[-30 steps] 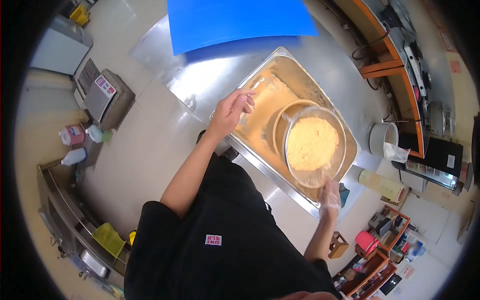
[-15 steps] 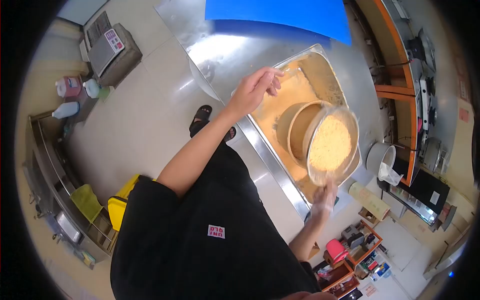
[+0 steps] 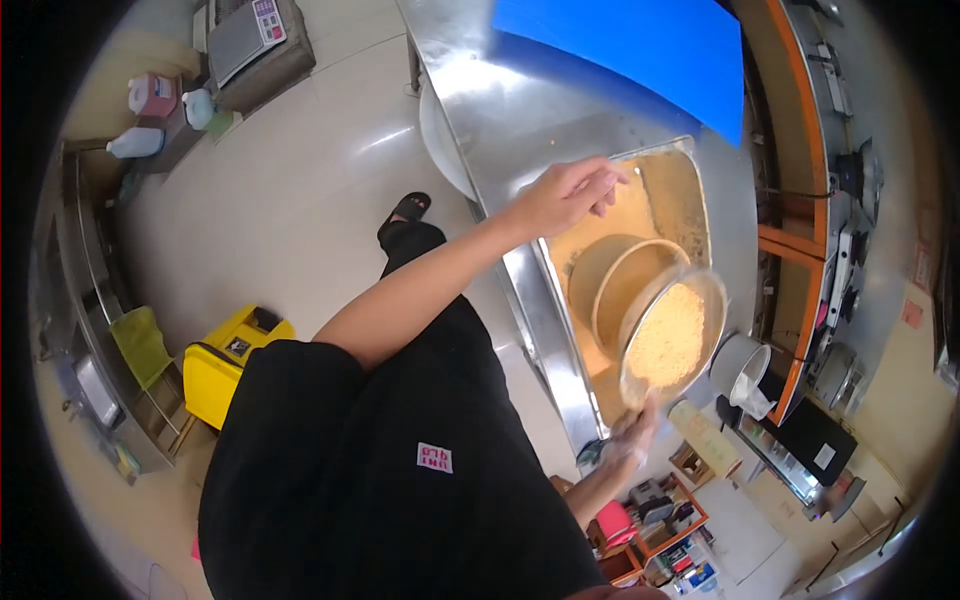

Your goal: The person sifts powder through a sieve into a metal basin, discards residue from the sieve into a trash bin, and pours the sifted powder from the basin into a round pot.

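Right grip on face-up sieve

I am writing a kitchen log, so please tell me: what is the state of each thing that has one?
Metal tray: uncovered, yellowish powder across its base.
Sieve: held over the tray, partly filled with powder.
Round container: open-topped, standing in the tray.
Left hand: empty, loosely curled.
Right hand: gripping the sieve, blurred.
Digital scale: on or off, cannot tell.
Grey pot: uncovered.
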A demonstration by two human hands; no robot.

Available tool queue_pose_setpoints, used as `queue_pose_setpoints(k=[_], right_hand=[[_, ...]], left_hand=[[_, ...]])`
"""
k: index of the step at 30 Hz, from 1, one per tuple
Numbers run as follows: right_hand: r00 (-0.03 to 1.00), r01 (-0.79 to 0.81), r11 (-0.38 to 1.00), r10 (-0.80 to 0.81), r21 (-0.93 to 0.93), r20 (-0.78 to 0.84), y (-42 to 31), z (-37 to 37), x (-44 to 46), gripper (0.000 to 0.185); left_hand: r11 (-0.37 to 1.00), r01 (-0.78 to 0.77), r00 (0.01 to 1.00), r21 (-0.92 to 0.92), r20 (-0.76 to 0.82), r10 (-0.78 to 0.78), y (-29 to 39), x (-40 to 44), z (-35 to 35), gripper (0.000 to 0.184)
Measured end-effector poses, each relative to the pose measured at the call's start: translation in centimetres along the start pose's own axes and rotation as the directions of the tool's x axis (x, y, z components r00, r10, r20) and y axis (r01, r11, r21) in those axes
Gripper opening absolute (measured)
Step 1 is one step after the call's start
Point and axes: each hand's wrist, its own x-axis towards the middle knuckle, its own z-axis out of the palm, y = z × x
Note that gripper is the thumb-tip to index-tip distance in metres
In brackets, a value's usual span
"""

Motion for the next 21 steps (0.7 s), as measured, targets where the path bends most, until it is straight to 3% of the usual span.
queue_pose_setpoints(k=[2,3,6,7,10,11,14,17,19,20,21], right_hand=[[0.961,0.274,0.962,-0.274,-0.004,-0.038,4.0,-2.0,3.7,0.023],[0.954,0.289,0.956,-0.292,-0.054,-0.061,4.2,-2.4,3.3,0.029],[0.999,0.04,0.994,-0.037,-0.101,0.03,0.7,-2.5,2.0,0.034],[0.996,0.07,0.99,-0.062,-0.123,0.067,0.7,-3.1,2.5,0.034],[0.937,0.33,0.916,-0.347,-0.229,-0.037,3.6,-2.2,3.1,0.037],[0.903,0.412,0.856,-0.429,-0.313,0.017,3.9,-2.7,2.1,0.037],[0.989,0.145,0.987,-0.145,-0.068,0.003,1.4,-1.9,2.9,0.037],[0.932,0.347,0.914,-0.361,-0.212,-0.032,3.4,-2.8,3.5,0.036],[0.808,0.559,0.758,-0.589,-0.337,0.017,4.2,-2.4,2.4,0.029],[0.934,0.354,0.916,-0.356,-0.187,0.022,3.1,-2.6,1.6,0.025],[0.995,0.1,0.994,-0.099,-0.048,0.026,0.2,-0.3,-1.6,0.023]], left_hand=[[0.999,-0.004,1.0,0.039,0.016,0.003,0.7,-0.2,0.6,0.036],[0.999,0.028,0.999,0.018,0.028,-0.029,0.3,-0.8,1.0,0.036],[1.0,0.019,1.0,-0.014,0.0,-0.019,0.2,0.6,0.0,0.036],[0.999,0.014,1.0,-0.029,-0.02,-0.014,0.1,0.3,0.1,0.036],[1.0,0.016,1.0,-0.012,0.01,-0.016,0.0,-0.1,0.2,0.036],[1.0,0.015,1.0,-0.008,0.014,-0.015,0.1,-0.3,0.5,0.036],[0.999,0.017,1.0,-0.038,-0.009,-0.017,0.4,-0.2,0.1,0.036],[1.0,0.02,1.0,-0.009,-0.007,-0.02,0.5,-0.3,0.3,0.036],[1.0,0.022,1.0,-0.018,-0.004,-0.022,0.1,-0.8,0.8,0.037],[0.999,0.013,1.0,-0.034,-0.004,-0.013,0.0,-0.7,0.6,0.037],[0.999,-0.001,1.0,-0.046,-0.008,0.001,0.2,-0.1,0.2,0.037]])
